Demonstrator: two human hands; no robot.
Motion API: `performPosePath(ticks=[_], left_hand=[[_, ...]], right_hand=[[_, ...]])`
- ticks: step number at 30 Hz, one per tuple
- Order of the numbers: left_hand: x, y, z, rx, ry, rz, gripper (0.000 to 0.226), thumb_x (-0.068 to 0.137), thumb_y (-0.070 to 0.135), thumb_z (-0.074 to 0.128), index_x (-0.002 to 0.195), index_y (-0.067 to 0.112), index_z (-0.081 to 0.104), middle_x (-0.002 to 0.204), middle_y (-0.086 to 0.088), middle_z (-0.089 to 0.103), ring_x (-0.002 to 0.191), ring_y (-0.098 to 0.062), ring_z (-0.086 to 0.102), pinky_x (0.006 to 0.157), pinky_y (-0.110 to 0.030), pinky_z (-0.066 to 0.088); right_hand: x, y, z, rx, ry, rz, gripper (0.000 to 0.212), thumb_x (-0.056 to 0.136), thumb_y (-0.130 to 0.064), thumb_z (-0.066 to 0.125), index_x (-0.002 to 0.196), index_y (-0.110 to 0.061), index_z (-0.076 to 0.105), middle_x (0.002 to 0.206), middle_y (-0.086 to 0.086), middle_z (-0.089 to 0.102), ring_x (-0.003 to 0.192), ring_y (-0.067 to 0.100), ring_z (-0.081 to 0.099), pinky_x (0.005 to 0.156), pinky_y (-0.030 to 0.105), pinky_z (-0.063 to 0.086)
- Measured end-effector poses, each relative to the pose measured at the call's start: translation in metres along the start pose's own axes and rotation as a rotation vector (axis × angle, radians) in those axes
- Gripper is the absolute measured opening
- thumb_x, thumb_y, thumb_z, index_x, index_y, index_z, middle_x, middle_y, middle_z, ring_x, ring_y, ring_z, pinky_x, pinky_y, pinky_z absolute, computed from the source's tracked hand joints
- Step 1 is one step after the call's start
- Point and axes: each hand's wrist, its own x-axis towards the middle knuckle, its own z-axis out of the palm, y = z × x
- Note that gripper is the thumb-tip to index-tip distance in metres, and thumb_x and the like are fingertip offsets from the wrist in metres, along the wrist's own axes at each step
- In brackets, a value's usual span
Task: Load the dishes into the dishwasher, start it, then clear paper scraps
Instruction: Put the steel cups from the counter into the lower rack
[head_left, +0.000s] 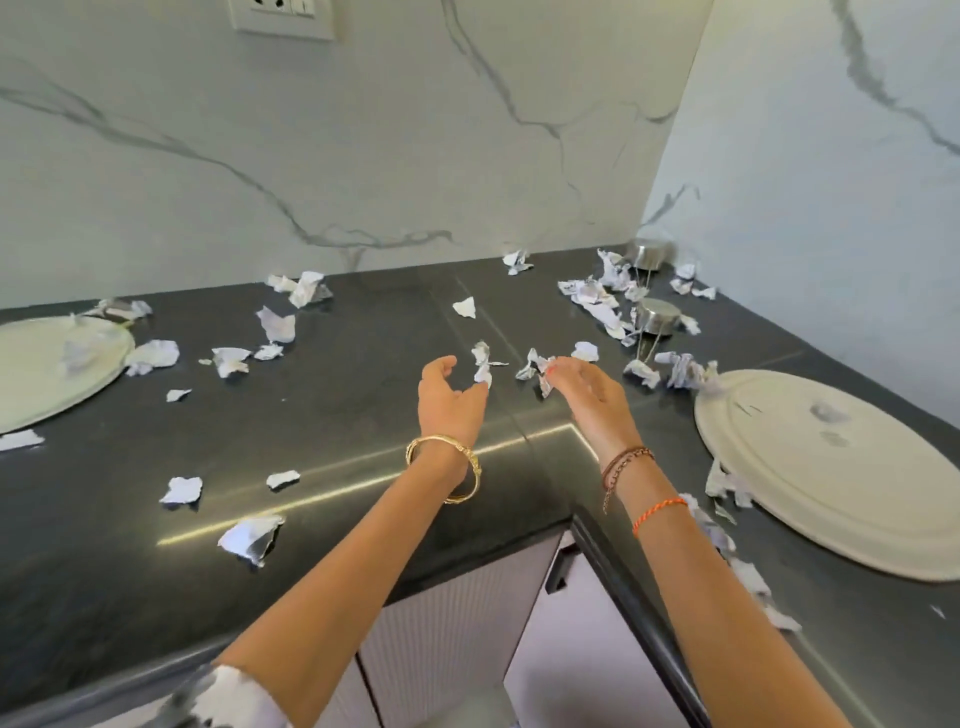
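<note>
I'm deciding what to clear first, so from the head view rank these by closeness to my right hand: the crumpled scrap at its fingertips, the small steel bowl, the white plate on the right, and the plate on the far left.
1. Crumpled scrap, at the right hand fingertips.
2. Steel bowl, behind and to the right.
3. Right plate, farther right.
4. Left plate, across the counter.

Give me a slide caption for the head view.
Both hands reach for paper scraps strewn on a dark counter.
</note>
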Motion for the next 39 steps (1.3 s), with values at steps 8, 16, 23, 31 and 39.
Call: performPosePath(ticks=[8, 16, 23, 31, 39], left_hand=[[0.075, 0.001, 0.061, 0.009, -0.096, 0.002, 0.042, 0.087, 0.010, 0.059, 0.127, 0.013, 0.045, 0.135, -0.002, 0.045, 0.120, -0.020, 0.048, 0.101, -0.043, 0.042], [0.157, 0.021, 0.149, -0.071, -0.226, 0.016, 0.034, 0.088, 0.008, 0.057, 0.120, 0.011, 0.049, 0.127, -0.002, 0.051, 0.118, -0.021, 0.050, 0.099, -0.044, 0.044], [0.194, 0.007, 0.209, -0.107, -0.373, -0.087, 0.026, 0.089, 0.005, 0.054, 0.114, 0.011, 0.051, 0.105, -0.001, 0.057, 0.098, -0.019, 0.056, 0.059, -0.021, 0.044], [0.197, -0.009, 0.233, -0.079, -0.395, -0.199, 0.025, 0.089, 0.004, 0.053, 0.114, 0.010, 0.052, 0.092, 0.000, 0.058, 0.067, -0.009, 0.053, 0.061, -0.024, 0.045], [0.183, 0.006, 0.251, -0.041, -0.537, -0.395, 0.013, 0.092, 0.011, 0.052, 0.105, 0.012, 0.052, 0.082, 0.001, 0.053, 0.067, -0.012, 0.051, 0.057, -0.022, 0.044]], right_hand=[[0.087, 0.018, -0.020, -0.022, 0.219, 0.052, 0.031, 0.083, -0.027, 0.064, 0.112, -0.019, 0.056, 0.121, 0.000, 0.054, 0.107, 0.012, 0.052, 0.087, 0.024, 0.038], [0.185, 0.012, -0.069, -0.360, 0.473, 0.002, 0.042, 0.080, -0.018, 0.066, 0.119, -0.012, 0.053, 0.124, 0.008, 0.043, 0.105, 0.017, 0.048, 0.084, 0.015, 0.033], [0.238, 0.054, -0.098, -0.823, 0.307, 0.419, 0.059, 0.084, -0.040, 0.061, 0.125, -0.001, 0.042, 0.129, 0.019, 0.042, 0.116, 0.032, 0.047, 0.093, 0.034, 0.040], [0.259, 0.055, -0.100, -0.867, 0.215, 0.474, 0.037, 0.088, -0.023, 0.059, 0.116, 0.000, 0.053, 0.121, 0.018, 0.055, 0.110, 0.033, 0.055, 0.088, 0.034, 0.045], [0.251, 0.053, -0.122, 0.043, 0.158, 0.491, 0.020, 0.089, 0.004, 0.053, 0.070, -0.002, 0.053, 0.065, 0.010, 0.052, 0.052, 0.011, 0.057, 0.037, 0.011, 0.041]])
